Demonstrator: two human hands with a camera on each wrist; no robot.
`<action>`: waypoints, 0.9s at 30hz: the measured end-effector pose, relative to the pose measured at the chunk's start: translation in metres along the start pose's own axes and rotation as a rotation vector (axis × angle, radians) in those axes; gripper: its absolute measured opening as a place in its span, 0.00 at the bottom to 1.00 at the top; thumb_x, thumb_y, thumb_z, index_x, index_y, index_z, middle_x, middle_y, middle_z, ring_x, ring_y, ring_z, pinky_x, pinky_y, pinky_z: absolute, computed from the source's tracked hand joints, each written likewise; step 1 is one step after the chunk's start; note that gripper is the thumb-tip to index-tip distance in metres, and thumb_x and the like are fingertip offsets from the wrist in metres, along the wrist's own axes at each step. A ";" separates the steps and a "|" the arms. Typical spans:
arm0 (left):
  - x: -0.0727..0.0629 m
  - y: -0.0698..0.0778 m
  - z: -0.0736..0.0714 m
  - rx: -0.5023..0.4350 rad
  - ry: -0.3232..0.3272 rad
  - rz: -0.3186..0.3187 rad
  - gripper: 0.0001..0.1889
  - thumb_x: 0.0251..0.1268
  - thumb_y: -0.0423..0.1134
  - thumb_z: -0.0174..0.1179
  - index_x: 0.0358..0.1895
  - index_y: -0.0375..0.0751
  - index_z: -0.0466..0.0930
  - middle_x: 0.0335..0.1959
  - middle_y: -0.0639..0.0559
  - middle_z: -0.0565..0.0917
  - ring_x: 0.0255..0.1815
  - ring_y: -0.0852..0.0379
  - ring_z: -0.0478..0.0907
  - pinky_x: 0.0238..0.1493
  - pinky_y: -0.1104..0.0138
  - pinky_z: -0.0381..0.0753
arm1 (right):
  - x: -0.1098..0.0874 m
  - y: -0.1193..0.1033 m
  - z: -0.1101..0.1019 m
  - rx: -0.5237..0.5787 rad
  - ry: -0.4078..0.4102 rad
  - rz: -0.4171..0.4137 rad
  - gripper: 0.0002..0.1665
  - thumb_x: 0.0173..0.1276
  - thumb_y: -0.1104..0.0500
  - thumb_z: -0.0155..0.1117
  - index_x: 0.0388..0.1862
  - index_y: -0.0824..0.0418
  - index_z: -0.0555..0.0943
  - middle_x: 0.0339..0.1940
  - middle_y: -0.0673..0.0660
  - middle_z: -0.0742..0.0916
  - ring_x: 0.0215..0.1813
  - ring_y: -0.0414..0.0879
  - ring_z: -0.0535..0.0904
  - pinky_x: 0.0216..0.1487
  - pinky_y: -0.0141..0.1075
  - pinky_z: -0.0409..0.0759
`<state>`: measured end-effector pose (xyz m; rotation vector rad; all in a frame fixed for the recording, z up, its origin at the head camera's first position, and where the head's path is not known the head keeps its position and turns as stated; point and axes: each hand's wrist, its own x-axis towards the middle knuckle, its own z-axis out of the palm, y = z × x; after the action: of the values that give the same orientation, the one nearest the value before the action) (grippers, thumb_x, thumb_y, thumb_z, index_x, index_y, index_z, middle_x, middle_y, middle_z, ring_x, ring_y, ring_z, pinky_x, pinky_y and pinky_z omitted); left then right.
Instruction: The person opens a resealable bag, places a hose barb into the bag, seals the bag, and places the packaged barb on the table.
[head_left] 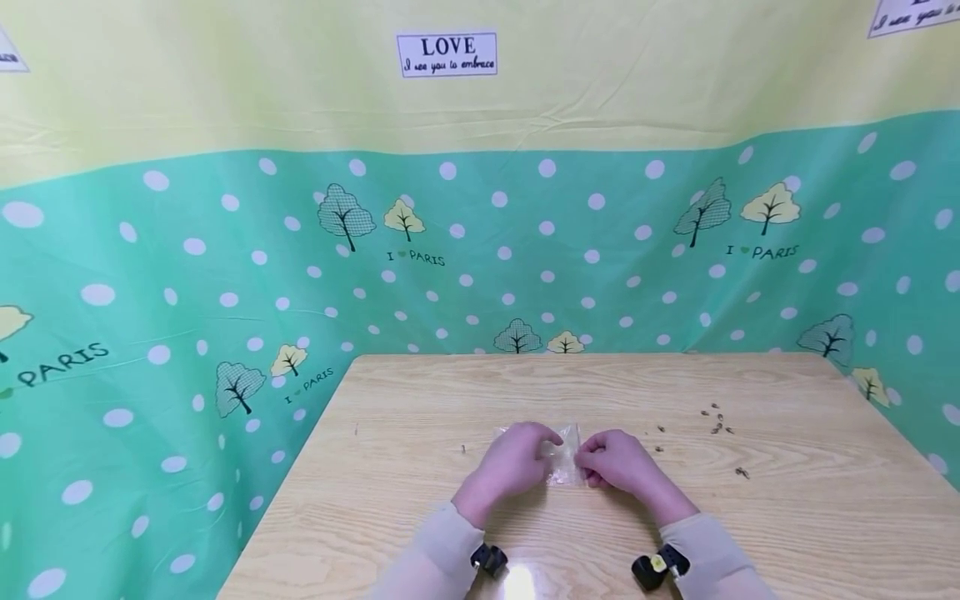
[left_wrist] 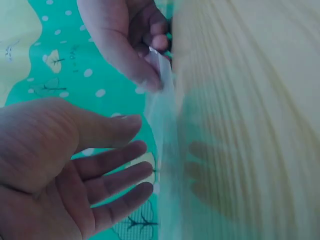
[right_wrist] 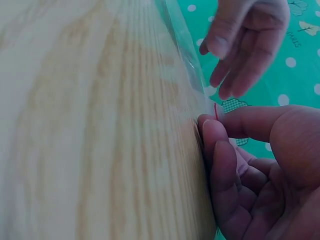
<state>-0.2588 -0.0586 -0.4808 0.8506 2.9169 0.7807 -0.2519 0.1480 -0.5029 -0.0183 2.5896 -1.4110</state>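
- Pinches the clear bag (head_left: 564, 473) by its right edge with the right grip (head_left: 617, 460), thumb set against fingertips.
- Shows a thin red line (right_wrist: 216, 111) on the bag right at that pinch, in the right wrist view.
- Has the left grip (head_left: 517, 457) released over the bag's left part, with thumb and fingers parted and only slightly bent.
- Cannot tell whether the left fingertips touch the bag or stand just beside it.
- Finds the bag at the worktop (head_left: 390, 500), between both grips, around the middle.
- Cannot tell whether the bag lies fully flat, or what is inside.
- Has small dark bits (head_left: 730, 430) scattered on the worktop to the right of the right grip: a loose group farther back, two nearer the right grip, a little clump closer to the front. Too small to identify.
- Has one more small speck (head_left: 463, 450) on the worktop, just left of the left grip.
- Wears pale sleeves (head_left: 431, 550), with a black device (head_left: 491, 560) at each cuff.
- Shows glare (head_left: 519, 582) on the worktop between the sleeves.
- Has a curtain (head_left: 420, 325) hanging behind, yellow above, green with pale dots and printed trees below.
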 end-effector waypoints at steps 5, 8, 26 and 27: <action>0.012 0.008 0.006 -0.087 0.025 -0.060 0.15 0.62 0.24 0.68 0.50 0.41 0.91 0.46 0.50 0.89 0.51 0.53 0.85 0.54 0.63 0.86 | 0.002 0.000 -0.001 0.004 -0.023 0.003 0.07 0.73 0.61 0.69 0.36 0.64 0.86 0.24 0.54 0.87 0.26 0.44 0.83 0.27 0.33 0.82; 0.016 0.008 0.011 -0.113 0.012 -0.081 0.16 0.59 0.22 0.69 0.48 0.41 0.91 0.40 0.51 0.85 0.41 0.57 0.81 0.46 0.67 0.83 | 0.002 0.000 -0.002 0.017 -0.037 -0.005 0.07 0.73 0.61 0.68 0.36 0.65 0.86 0.24 0.54 0.87 0.26 0.45 0.83 0.28 0.34 0.83; 0.022 -0.009 0.017 -0.136 -0.053 -0.094 0.15 0.50 0.23 0.75 0.40 0.43 0.88 0.38 0.53 0.78 0.39 0.61 0.72 0.50 0.68 0.78 | 0.001 0.002 -0.012 0.089 -0.156 -0.040 0.14 0.72 0.65 0.63 0.51 0.73 0.83 0.28 0.56 0.88 0.29 0.45 0.83 0.30 0.36 0.85; 0.022 -0.009 0.017 -0.142 -0.051 -0.095 0.14 0.52 0.24 0.75 0.40 0.43 0.88 0.37 0.52 0.78 0.39 0.61 0.72 0.48 0.68 0.78 | 0.001 0.001 -0.011 0.081 -0.150 -0.039 0.13 0.71 0.65 0.64 0.51 0.72 0.84 0.28 0.55 0.87 0.28 0.45 0.83 0.30 0.36 0.85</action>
<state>-0.2796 -0.0468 -0.4970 0.7042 2.7933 0.9306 -0.2549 0.1578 -0.4982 -0.1579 2.4226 -1.4667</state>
